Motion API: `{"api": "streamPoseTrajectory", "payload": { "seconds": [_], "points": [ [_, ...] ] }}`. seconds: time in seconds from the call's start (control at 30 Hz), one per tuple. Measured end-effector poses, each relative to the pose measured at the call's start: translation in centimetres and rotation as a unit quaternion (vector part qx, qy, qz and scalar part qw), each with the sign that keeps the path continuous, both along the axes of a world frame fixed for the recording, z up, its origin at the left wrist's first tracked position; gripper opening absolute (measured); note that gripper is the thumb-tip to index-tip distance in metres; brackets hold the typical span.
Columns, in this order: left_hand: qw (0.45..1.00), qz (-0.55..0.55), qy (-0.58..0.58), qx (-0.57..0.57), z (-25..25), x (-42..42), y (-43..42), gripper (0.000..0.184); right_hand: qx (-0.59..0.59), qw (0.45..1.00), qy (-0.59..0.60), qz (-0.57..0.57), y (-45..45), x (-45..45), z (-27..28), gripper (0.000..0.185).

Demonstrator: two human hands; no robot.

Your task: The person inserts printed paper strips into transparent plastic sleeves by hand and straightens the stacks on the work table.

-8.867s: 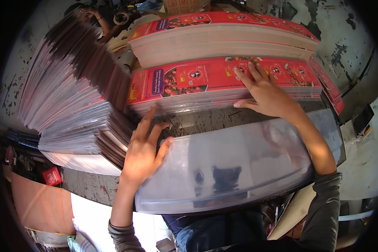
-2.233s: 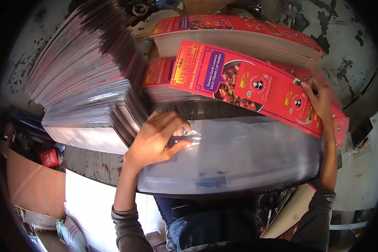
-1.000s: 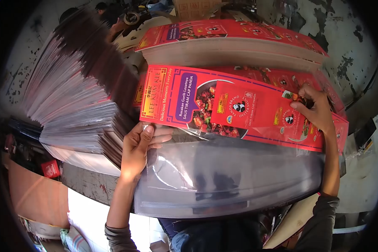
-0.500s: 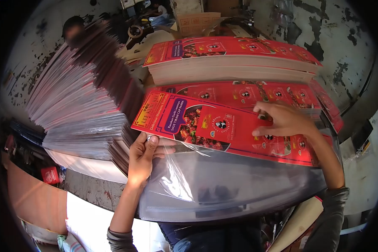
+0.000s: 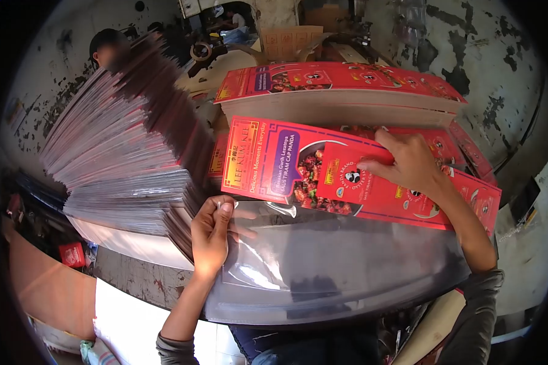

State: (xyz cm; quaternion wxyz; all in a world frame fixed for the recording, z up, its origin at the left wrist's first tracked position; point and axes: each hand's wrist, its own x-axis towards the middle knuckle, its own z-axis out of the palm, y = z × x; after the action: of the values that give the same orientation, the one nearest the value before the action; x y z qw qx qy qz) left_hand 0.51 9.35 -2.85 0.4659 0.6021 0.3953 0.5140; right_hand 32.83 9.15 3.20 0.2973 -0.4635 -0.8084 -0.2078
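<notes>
A long red printed card [image 5: 304, 152] with gold and purple panels and a food picture slants across the middle. My right hand [image 5: 411, 161] grips it by its upper edge, thumb on the printed face. Below lies a stack of clear plastic sleeves [image 5: 347, 261]. My left hand [image 5: 212, 228] pinches the left edge of the top sleeve between thumb and fingers, with some fingers showing through the film. The card's lower edge lies over the upper edge of the sleeves; whether any of it is inside one is hard to tell.
Behind the card stand a tall stack of red cards [image 5: 347, 79] and a lower stack, partly covered. To the left leans a big fanned pile of filled plastic sleeves [image 5: 115, 152]. Another person [image 5: 109, 48] is behind that pile. A small red packet [image 5: 72, 255] lies lower left.
The card has shifted right and up, away from my left hand, and my right hand has closed on its upper edge. My left hand stays at the sleeve's edge.
</notes>
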Motion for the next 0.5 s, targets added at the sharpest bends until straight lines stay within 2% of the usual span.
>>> {"api": "streamPoseTrajectory", "payload": {
  "seconds": [0.13,0.27,0.33,0.4,0.43,0.5],
  "points": [
    [0.997,-0.055,0.037,-0.042,0.1,0.3,-0.2,0.029,0.016,0.999,-0.042,0.0,-1.3,1.0,1.4,0.046],
    [0.991,-0.101,0.059,-0.059,0.4,0.0,-0.1,0.03,0.003,0.999,-0.005,-0.035,-2.0,1.0,0.6,0.046],
    [0.988,-0.122,0.016,-0.097,0.7,-0.2,-0.2,0.037,-0.009,0.999,0.016,-0.038,-2.1,1.8,0.0,0.044],
    [0.975,-0.207,0.008,-0.08,1.2,-0.1,-0.8,0.044,-0.021,0.998,0.036,-0.046,-2.4,2.2,0.0,0.043],
    [0.966,-0.23,0.014,-0.117,1.7,-0.1,-1.0,0.053,-0.024,0.997,0.044,-0.053,-2.7,2.2,0.3,0.042],
    [0.961,-0.229,0.031,-0.153,1.9,-0.3,-0.9,0.054,-0.025,0.996,0.054,-0.061,-3.0,2.2,0.5,0.041]
  ]
}}
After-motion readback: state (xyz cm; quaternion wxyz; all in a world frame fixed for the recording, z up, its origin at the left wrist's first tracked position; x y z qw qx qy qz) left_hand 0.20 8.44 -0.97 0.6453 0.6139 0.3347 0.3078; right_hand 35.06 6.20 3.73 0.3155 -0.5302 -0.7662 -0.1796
